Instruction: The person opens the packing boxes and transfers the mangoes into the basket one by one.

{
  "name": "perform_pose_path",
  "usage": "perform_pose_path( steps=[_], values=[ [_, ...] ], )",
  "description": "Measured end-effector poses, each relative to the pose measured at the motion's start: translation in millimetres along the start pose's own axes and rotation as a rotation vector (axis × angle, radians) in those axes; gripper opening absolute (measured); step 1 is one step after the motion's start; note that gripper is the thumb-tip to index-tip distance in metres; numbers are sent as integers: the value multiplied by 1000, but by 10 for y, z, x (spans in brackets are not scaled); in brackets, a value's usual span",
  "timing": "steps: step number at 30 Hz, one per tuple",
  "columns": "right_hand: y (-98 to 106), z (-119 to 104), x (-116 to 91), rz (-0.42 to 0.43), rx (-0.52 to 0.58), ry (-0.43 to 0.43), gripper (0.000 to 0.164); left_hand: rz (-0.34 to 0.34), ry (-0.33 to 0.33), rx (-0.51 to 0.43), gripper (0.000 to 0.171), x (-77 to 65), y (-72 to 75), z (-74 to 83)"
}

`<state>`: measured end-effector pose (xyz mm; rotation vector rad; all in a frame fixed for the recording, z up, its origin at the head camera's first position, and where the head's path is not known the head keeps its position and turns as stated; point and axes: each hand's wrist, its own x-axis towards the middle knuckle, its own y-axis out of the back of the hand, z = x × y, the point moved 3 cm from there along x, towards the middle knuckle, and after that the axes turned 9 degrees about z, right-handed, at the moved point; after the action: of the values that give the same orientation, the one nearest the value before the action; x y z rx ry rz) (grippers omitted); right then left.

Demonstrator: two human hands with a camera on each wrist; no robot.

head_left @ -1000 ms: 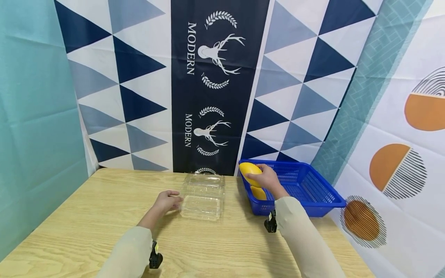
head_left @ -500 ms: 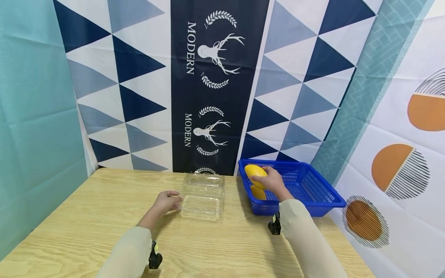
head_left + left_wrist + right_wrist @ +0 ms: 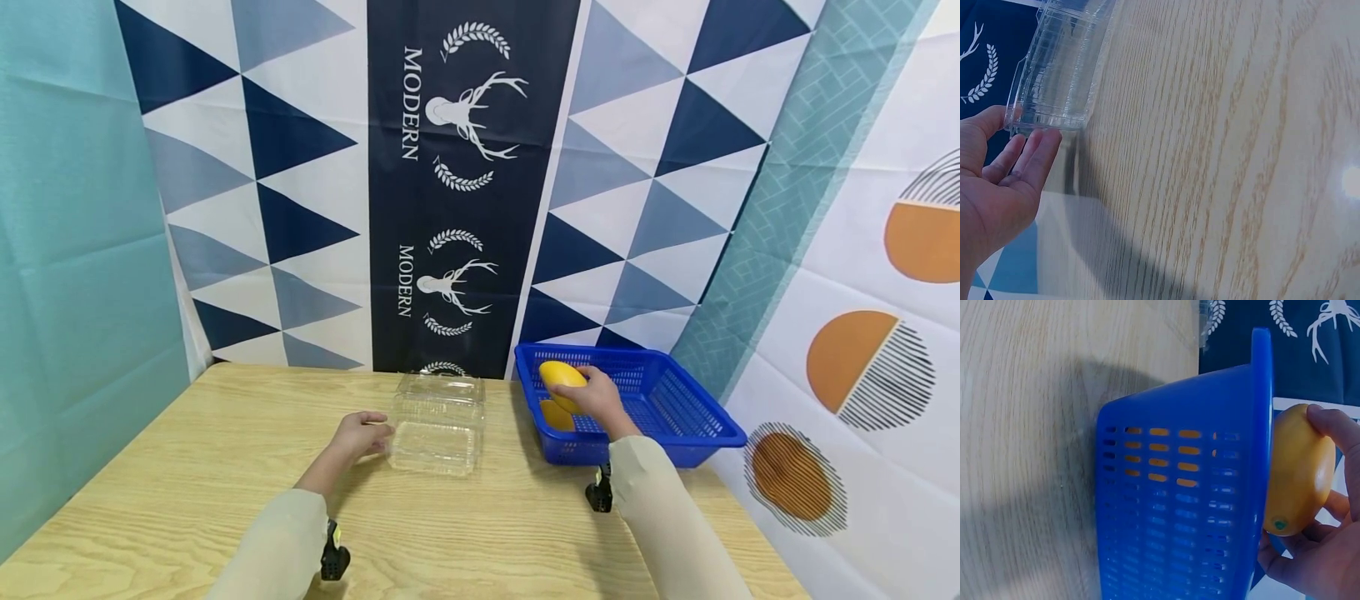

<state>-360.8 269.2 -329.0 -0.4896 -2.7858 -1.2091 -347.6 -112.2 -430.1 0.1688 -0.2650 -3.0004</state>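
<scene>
A smooth yellow mango (image 3: 562, 383) with a green stem end is in my right hand (image 3: 598, 398), thumb and fingers gripping it from the right. It is over the left end of the blue plastic basket (image 3: 705, 408), partly behind the rim in the right wrist view. Below it in the basket lies a second yellow mango (image 3: 557, 415), showing orange through the slots in the wall. My left hand (image 3: 1010, 169) has its fingertips right at the end of a clear plastic clamshell box (image 3: 435, 447), fingers nearly straight. The box stands with its lid raised at the back.
The wooden table (image 3: 450, 542) ends at a patterned cloth backdrop (image 3: 450, 183). A white cloth wall (image 3: 877, 492) with orange circles closes off the right side, close to the basket, and a teal one (image 3: 82, 292) the left.
My right hand has moved right and slightly down with the mango, from the basket's left rim to over its inside. My left hand and the clamshell box have stayed in place.
</scene>
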Motion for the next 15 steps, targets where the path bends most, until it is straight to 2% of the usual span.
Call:
perform_pose_path(
  steps=[8,15],
  values=[
    [12,67,-23,10,-16,-4,76,12,3,-1,40,10,-1,0],
    [13,145,-28,26,-60,-42,75,9,-4,-1,40,11,-3,-2]
  ],
)
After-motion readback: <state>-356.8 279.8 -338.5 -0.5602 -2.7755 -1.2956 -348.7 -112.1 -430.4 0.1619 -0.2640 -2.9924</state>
